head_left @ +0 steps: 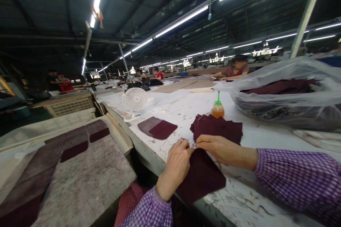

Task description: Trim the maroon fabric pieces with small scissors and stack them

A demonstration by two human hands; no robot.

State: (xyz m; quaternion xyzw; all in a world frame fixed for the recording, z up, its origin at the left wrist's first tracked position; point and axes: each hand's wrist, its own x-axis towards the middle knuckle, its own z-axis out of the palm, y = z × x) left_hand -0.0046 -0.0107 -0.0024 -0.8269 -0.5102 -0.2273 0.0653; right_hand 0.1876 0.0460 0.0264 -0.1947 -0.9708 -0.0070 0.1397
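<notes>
A dark maroon fabric piece [204, 175] lies at the table's near edge, its lower corner hanging over. My left hand [178, 159] pinches its top edge, fingers curled. Close beside it, my right hand [220, 149] grips the same edge with fingertips pressed together. The fingertips of both hands almost meet. Just beyond my right hand is a fanned stack of maroon fabric pieces [218, 127]. Behind that stack stands a squeeze bottle [217, 109] with a green nozzle and amber liquid. To the left, a two-toned maroon piece [158, 127] lies flat.
A white fan [135, 99] stands at the table's left. A clear plastic bag [287, 106] with maroon fabric fills the right. On a lower board [90, 181] at left lie more maroon pieces [74, 150]. A co-worker [234, 69] sits across the table; other people are farther back.
</notes>
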